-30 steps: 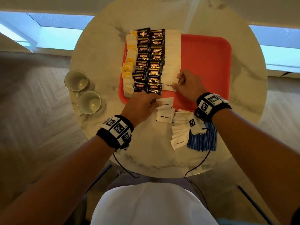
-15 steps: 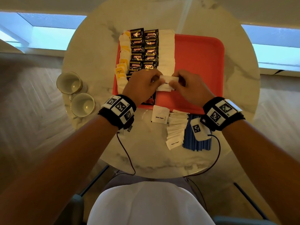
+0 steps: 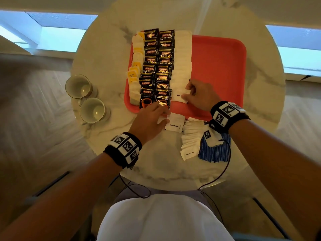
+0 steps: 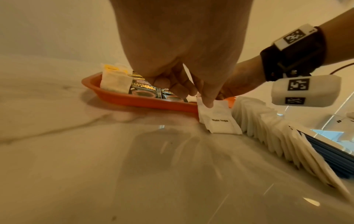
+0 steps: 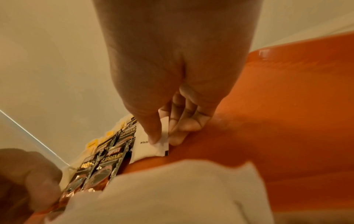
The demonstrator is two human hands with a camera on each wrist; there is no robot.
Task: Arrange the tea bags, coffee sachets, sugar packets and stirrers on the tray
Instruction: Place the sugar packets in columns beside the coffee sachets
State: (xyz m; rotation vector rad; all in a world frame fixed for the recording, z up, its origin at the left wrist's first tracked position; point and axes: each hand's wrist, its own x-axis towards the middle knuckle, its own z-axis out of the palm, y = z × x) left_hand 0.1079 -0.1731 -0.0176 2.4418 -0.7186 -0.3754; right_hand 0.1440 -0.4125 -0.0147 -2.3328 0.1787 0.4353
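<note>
Partly hidden: sugar packet under right hand.

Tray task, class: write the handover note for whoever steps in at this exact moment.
Right hand pinches a sugar packet at the near end of the sugar row on the red tray.
Left hand pinches the loose sugar packet on the table by the tray's near edge.
Done: tea bags, coffee sachets.
Left: sugar stack and blue stirrers, both on the table.
</note>
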